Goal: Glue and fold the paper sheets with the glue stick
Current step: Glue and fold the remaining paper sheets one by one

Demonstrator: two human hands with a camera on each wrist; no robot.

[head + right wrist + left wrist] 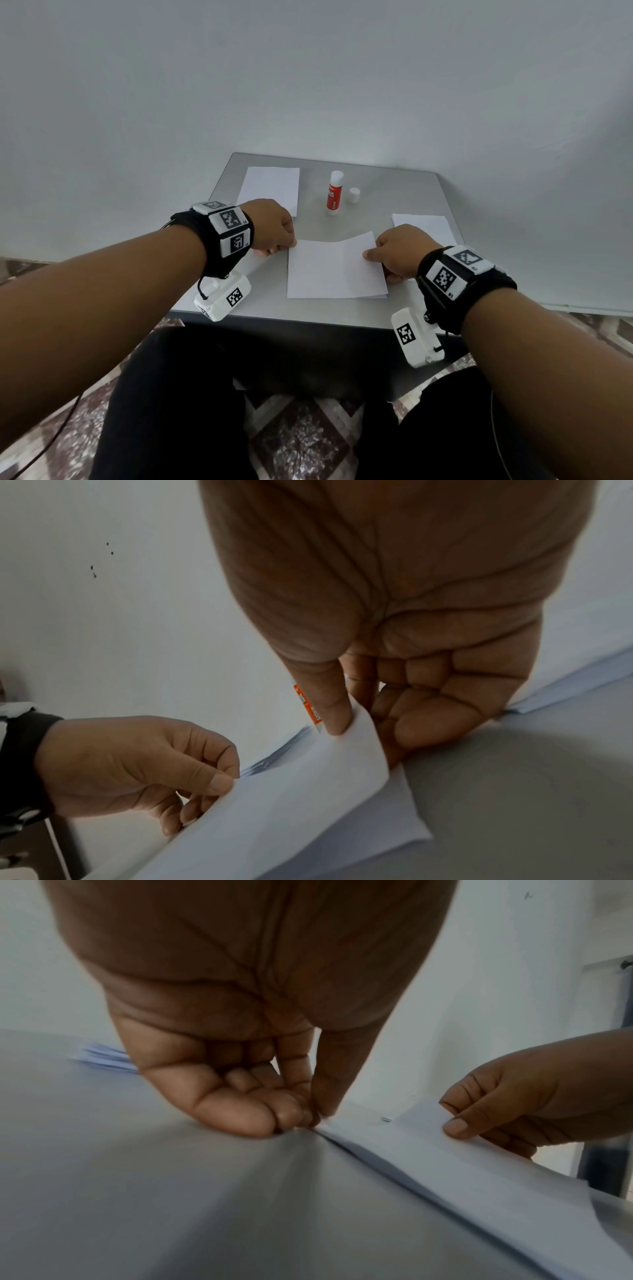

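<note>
White sheet (337,270) is pinched by left hand (272,228) at 9 o'clock and right hand (400,251) at 3, so I'd match corners before creasing.

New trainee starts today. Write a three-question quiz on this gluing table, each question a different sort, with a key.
1. True or false: the glue stick stands upright with its cap off.
2. Multiple choice: what does the right hand hold? A) the glue stick B) the far right corner of the middle sheet C) the white cap
3. Fill in: the left hand pinches the sheet's far ____ corner.

Key: 1 true; 2 B; 3 left.
</note>
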